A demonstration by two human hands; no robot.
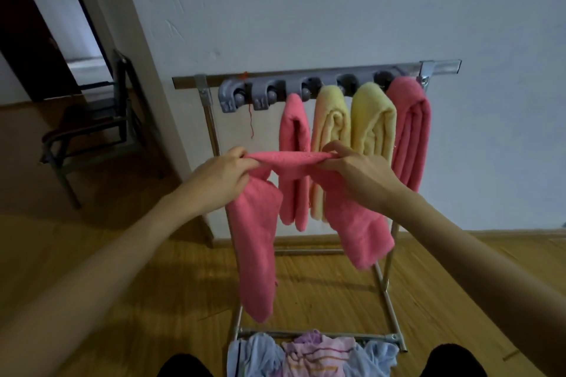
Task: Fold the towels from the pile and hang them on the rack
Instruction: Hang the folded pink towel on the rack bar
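Wooden floor runs under everything, with a doorway (61,27) and a dark chair (101,119) off to my left against the pale wall (337,9). Next comes the rack (209,119), its grey clip bar (275,92) across the top; the two clips at the left end look free, so I judge one of those to be my target.

My left hand (223,174) is curled tight on one end of the pink towel (254,242), and my right hand (355,171) pinches the other end, so a short span is stretched flat between them while both sides hang down. The left side hangs lower than the right, so before I lift I should even the two falls, or the towel will probably hang lopsided. I would keep the span taut, raise it to the bar and push the middle of the fold into a free clip.

Right of my hands, already hanging, are a folded pink one (294,162), two yellow ones (330,144) (373,125) and another pink one (410,131) at the far end. The pile (312,352), pale blue and lilac cloth, lies over the rack's bottom rail near my knees, so more are waiting.
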